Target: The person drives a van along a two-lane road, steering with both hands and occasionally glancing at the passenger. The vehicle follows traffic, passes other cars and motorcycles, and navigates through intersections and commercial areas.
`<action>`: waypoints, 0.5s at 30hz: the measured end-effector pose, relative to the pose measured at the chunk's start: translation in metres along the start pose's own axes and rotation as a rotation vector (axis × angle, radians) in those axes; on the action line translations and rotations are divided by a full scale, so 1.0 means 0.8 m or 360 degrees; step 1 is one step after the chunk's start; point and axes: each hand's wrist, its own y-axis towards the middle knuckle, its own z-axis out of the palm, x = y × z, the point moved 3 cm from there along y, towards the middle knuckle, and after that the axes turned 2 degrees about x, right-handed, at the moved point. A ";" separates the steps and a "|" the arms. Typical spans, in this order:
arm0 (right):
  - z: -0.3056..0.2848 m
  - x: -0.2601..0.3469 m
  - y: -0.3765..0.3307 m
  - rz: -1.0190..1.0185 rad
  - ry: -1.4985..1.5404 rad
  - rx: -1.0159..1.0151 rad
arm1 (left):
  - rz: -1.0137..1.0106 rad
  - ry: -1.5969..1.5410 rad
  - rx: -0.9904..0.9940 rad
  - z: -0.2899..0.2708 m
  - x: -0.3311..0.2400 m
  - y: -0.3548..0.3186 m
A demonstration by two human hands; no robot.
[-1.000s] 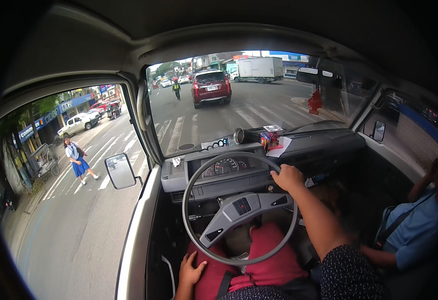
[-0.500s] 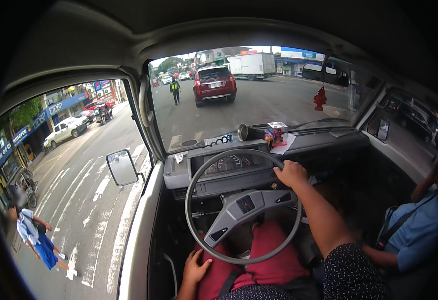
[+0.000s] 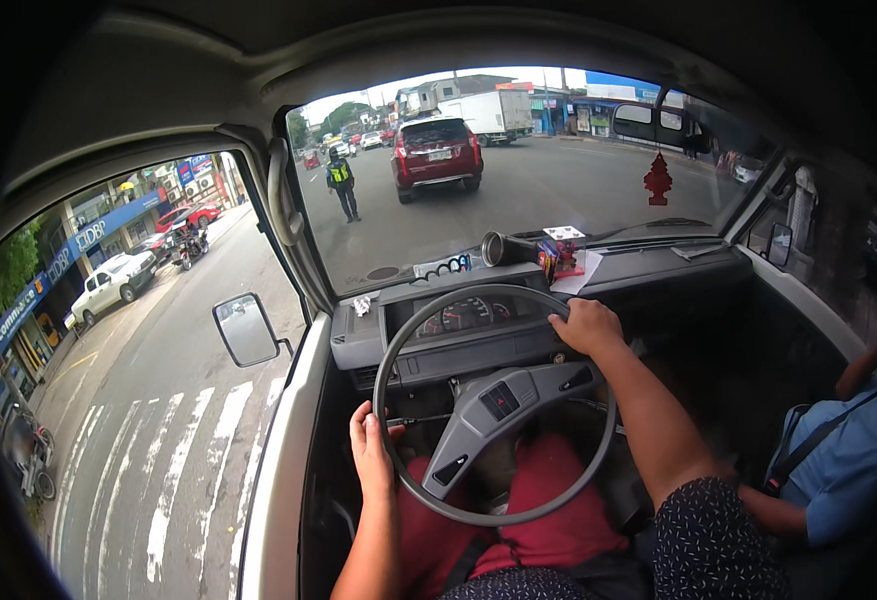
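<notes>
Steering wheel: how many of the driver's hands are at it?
2: the right hand grips the upper right of the steering wheel; the left hand is at its left side. Neither is hidden.

Open gaps lie above and below the broad spoke (image 3: 476, 425) that blocks the steering wheel (image 3: 499, 519) midway.

Grey steering wheel (image 3: 500, 404), round, spokes aslant
</notes>
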 end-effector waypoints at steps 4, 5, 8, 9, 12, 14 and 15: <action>-0.001 -0.002 0.000 0.0009 0.0037 0.0027 | -0.0254 0.0131 0.0293 0.003 -0.003 0.011; -0.001 -0.002 0.001 0.0017 0.0040 0.0021 | -0.0355 0.0041 0.0297 -0.001 0.001 0.009; -0.001 0.000 0.003 0.0029 0.0027 0.0030 | -0.0281 0.0024 0.0347 -0.008 0.009 0.006; -0.001 0.002 0.004 0.0017 0.0026 0.0017 | -0.0265 0.0018 0.0353 -0.010 0.012 0.006; 0.000 0.001 0.002 0.0024 0.0013 -0.0021 | -0.0284 -0.0031 0.0338 -0.012 0.019 0.006; 0.000 0.000 -0.001 0.0031 0.0065 -0.0030 | -0.0303 -0.0052 0.0326 -0.012 0.022 0.006; 0.001 -0.002 -0.003 0.0052 0.0073 -0.0023 | -0.0304 -0.0068 0.0320 -0.012 0.022 0.006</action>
